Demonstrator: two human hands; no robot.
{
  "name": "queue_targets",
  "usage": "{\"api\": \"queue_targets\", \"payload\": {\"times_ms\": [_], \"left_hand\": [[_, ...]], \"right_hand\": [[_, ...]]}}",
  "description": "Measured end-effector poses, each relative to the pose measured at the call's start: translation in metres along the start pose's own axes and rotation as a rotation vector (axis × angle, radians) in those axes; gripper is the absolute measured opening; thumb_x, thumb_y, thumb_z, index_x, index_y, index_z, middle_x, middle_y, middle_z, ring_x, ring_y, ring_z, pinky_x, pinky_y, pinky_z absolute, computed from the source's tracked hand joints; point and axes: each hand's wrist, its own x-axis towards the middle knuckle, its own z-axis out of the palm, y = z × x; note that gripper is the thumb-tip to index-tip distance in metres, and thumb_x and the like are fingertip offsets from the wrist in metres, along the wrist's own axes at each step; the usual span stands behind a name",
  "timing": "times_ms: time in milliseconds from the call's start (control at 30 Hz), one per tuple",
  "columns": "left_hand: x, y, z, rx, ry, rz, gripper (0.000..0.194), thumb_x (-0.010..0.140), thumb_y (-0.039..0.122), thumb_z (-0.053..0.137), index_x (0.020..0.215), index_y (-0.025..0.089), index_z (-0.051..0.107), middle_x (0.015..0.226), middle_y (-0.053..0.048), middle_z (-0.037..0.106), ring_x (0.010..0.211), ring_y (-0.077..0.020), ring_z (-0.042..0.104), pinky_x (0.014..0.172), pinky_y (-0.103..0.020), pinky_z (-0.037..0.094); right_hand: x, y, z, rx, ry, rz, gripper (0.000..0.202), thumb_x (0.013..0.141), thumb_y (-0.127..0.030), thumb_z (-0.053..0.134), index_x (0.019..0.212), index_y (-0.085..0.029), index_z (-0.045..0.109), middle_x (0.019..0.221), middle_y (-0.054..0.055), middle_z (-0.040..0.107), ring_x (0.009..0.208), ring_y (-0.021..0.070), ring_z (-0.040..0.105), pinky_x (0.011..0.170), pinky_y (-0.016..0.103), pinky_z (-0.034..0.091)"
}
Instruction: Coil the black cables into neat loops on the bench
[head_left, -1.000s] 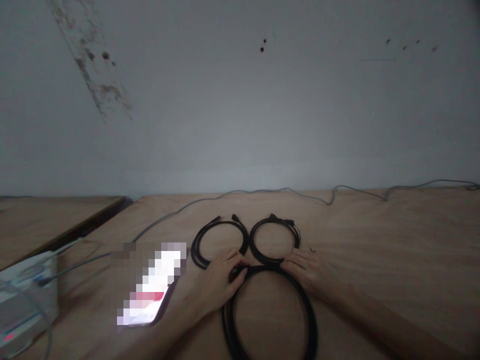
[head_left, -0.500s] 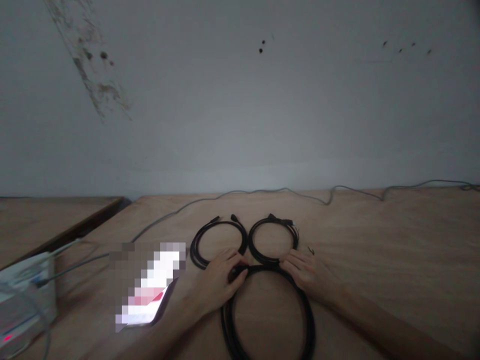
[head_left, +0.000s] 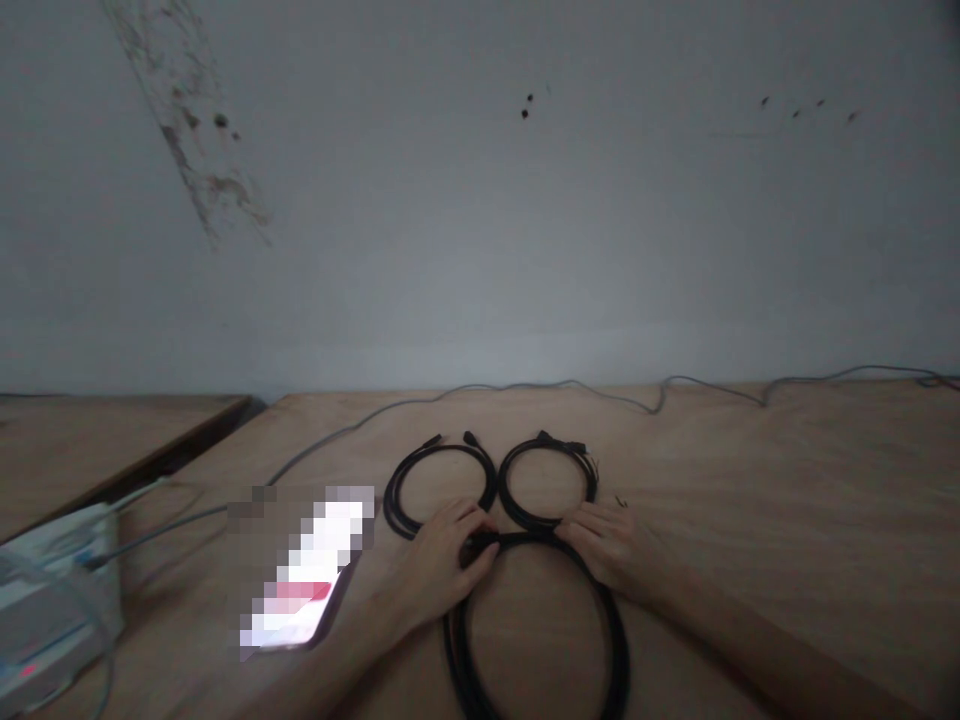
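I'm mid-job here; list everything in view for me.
Table: 1, light brown, under the coils
Side table: 1, light brown, far left
Wall: 1, grey, behind
Damaged patch: 1, brownish, wall's upper left
Wall marks: several, dark, centre and right
Left small coil: 1, black, mid-table
Right small coil: 1, black, beside it
Large coil: 1, black, nearest the viewer
Phone: 1, white screen, left of coils
Box: 1, white, far left
Long cord: 1, grey, along table's back
Thin scrap: 1, dark, right of coils
Left hand: 1, bare, at large coil's upper left
Right hand: 1, bare, at its upper right
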Motion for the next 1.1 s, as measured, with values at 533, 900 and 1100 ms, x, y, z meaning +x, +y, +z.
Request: {"api": "queue_targets", "payload": {"times_ms": [533, 900, 1100], "left_hand": [[0.0, 0.0, 0.0, 0.01, 0.004, 0.005, 0.007, 0.092, 0.024, 0.059, 0.096, 0.023, 0.065, 0.101, -0.004, 0.065, 0.096, -0.0238, 0.061, 0.085, -0.036, 0.048], [0.0, 0.004, -0.002, 0.025, 0.015, -0.022, 0.009, 0.087, 0.026, 0.065, 0.094, 0.022, 0.067, 0.102, -0.005, 0.066, 0.1, -0.0262, 0.061, 0.09, -0.04, 0.048], [0.0, 0.005, -0.002, 0.06, -0.008, -0.055, 0.012, 0.081, 0.03, 0.069, 0.09, 0.022, 0.066, 0.099, -0.006, 0.065, 0.095, -0.0261, 0.06, 0.084, -0.037, 0.048]], "right_hand": [[0.01, -0.024, 0.001, 0.158, -0.031, 0.347, 0.007, 0.097, -0.022, 0.062, 0.09, -0.023, 0.065, 0.088, 0.002, 0.073, 0.082, 0.0206, 0.069, 0.078, 0.032, 0.048], [0.012, -0.026, 0.0, 0.303, 0.003, 0.361, 0.014, 0.097, -0.015, 0.057, 0.091, -0.024, 0.066, 0.09, 0.0, 0.074, 0.087, 0.0195, 0.07, 0.083, 0.032, 0.05], [0.01, -0.022, 0.0, 0.315, -0.01, 0.374, 0.01, 0.095, -0.017, 0.063, 0.092, -0.025, 0.068, 0.089, -0.001, 0.073, 0.086, 0.0193, 0.068, 0.081, 0.032, 0.049]]}}
